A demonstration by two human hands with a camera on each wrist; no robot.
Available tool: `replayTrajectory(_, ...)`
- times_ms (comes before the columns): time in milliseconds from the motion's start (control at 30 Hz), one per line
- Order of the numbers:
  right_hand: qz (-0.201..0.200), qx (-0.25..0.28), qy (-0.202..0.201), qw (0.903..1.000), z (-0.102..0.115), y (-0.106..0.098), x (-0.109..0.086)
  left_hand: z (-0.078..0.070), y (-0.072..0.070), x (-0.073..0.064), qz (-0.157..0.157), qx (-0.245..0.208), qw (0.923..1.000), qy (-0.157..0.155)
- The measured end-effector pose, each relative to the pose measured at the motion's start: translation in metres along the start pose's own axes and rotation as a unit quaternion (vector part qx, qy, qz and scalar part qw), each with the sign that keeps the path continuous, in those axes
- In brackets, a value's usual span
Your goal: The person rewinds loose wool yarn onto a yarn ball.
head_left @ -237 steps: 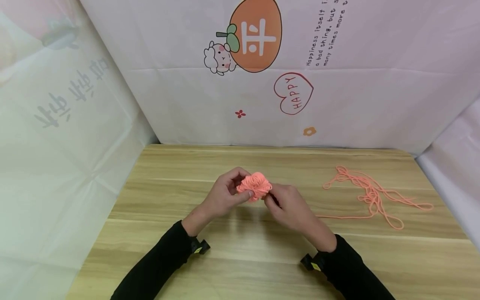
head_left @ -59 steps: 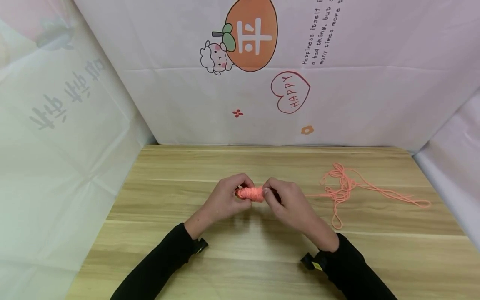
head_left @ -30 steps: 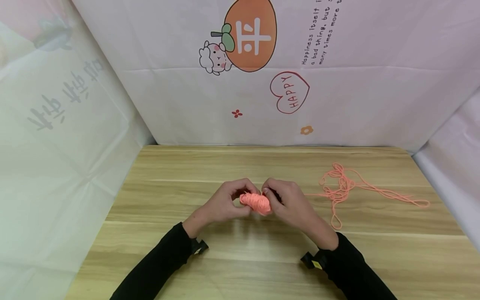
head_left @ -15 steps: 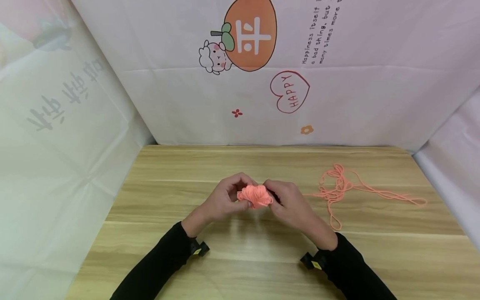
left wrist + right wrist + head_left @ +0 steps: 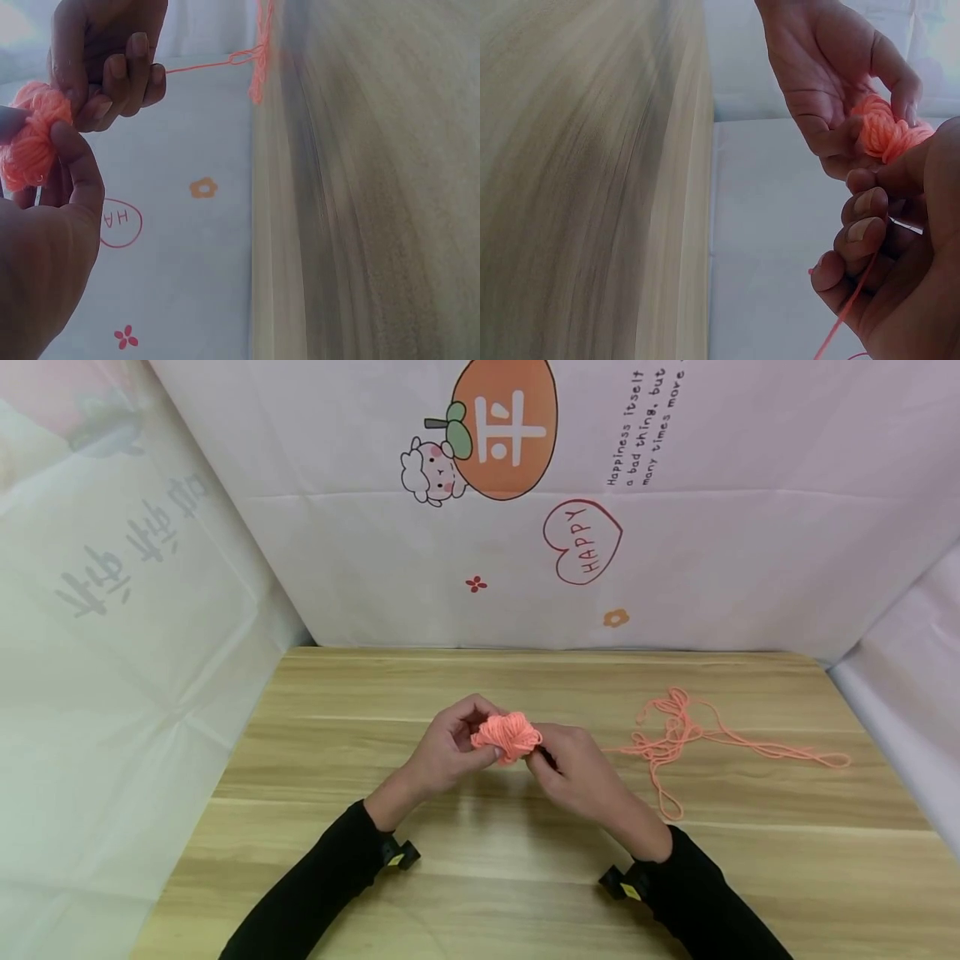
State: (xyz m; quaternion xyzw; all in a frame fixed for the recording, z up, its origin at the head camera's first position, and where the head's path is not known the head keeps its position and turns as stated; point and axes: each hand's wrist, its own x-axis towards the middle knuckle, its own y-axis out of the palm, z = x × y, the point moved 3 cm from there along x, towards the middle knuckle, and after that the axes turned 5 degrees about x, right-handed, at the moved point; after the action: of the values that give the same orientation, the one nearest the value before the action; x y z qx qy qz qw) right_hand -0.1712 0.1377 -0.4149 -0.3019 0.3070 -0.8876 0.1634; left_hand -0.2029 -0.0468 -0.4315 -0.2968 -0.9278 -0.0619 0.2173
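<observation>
A small coral-coloured ball of yarn (image 5: 507, 737) is held above the middle of the table. My left hand (image 5: 442, 756) grips it from the left, thumb on the near side. On the right, my right hand (image 5: 581, 777) is close against the ball, its fingers curled around the yarn strand (image 5: 847, 309). In the left wrist view that strand (image 5: 199, 67) runs taut from the right hand's fingers toward the loose yarn. Part of the ball is hidden behind the fingers in both wrist views.
Loose, tangled coral yarn (image 5: 667, 743) lies on the right side of the wooden table (image 5: 337, 877), with one long loop stretching right. A white printed cloth (image 5: 360, 568) hangs behind the table, and more white cloth stands at both sides.
The ball has been turned over between my hands, showing different sides, and has risen slightly in the head view. The loose yarn has slid a little left and changed shape.
</observation>
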Motion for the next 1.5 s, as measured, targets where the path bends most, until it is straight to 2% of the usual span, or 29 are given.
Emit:
replayTrajectory(200,0.000,-0.004,-0.007,1.0000,-0.001,0.001,0.001,0.001,-0.003,0.001,-0.025,0.018,0.9995,-0.007)
replayTrajectory(467,0.004,-0.009,-0.013,0.9999,-0.002,0.004,0.001,0.003,-0.007,-0.001,-0.082,0.051,0.9943,-0.045)
replayTrajectory(567,0.011,-0.009,-0.011,0.9998,-0.001,0.004,0.000,-0.006,-0.005,0.000,-0.092,0.071,0.9918,-0.053)
replayTrajectory(733,0.009,-0.017,-0.016,0.9997,0.001,0.004,0.000,-0.020,-0.001,0.002,-0.091,0.122,0.9870,-0.050)
replayTrajectory(900,0.005,-0.020,-0.019,0.9996,-0.001,0.007,0.000,-0.016,-0.001,0.001,-0.092,0.174,0.9798,-0.033)
replayTrajectory(1133,0.001,-0.019,-0.018,0.9997,0.000,0.007,-0.002,0.007,-0.005,-0.001,-0.085,0.266,0.9600,-0.026)
replayTrajectory(1233,0.000,-0.016,-0.015,0.9998,0.002,0.006,-0.002,0.010,-0.006,-0.001,-0.079,0.289,0.9539,-0.018)
replayTrajectory(1367,-0.001,-0.006,-0.010,0.9999,0.004,0.004,-0.002,0.010,-0.004,-0.001,-0.072,0.314,0.9464,-0.021)
replayTrajectory(1500,-0.003,0.000,-0.002,1.0000,0.005,0.000,-0.002,-0.002,0.002,0.000,-0.063,0.326,0.9433,-0.011)
